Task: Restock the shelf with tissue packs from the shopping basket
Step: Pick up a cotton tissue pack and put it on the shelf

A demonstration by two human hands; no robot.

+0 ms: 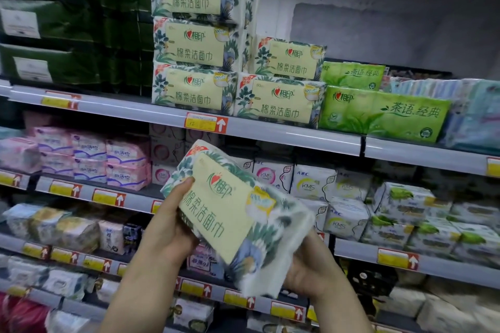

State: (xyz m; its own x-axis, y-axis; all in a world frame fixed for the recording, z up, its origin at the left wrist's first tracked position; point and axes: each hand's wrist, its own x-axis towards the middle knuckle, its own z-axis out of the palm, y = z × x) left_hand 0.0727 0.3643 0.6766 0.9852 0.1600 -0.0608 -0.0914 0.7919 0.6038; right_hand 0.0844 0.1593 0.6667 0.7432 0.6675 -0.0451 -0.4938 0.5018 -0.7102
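Head view: one tissue pack [230,213] is held up in both hands in front of the store shelving. It is tilted, with its upper-left corner high and its right end low.
Left grip: the left hand [165,235] is closed round the pack's left edge. The thumb [186,182] lies on the printed front, and the other fingers are hidden behind the pack.
Right grip: the right hand [311,276] is cupped under the pack's lower right end, palm up and curled against it, with the fingertips out of sight.
Pack position: it is below the rail of the top shelf [284,135] and apart from it, and it covers part of the shelves behind.
Same design above: a stack of three [193,43] stands on the top shelf. A stack of two [281,81] touches its right side, and more packs stand behind.
Right of those: light green tissue packs [384,113], one in front and one behind it.
Left of those: dark green packs [67,35] are piled high and blurred.
Rail: a red and yellow price tag [205,123] sits just above the held pack.
Lower shelves: pink packs [89,159] are at the left. White KMS packs [311,184] are at the right, just beside the held pack's edge.
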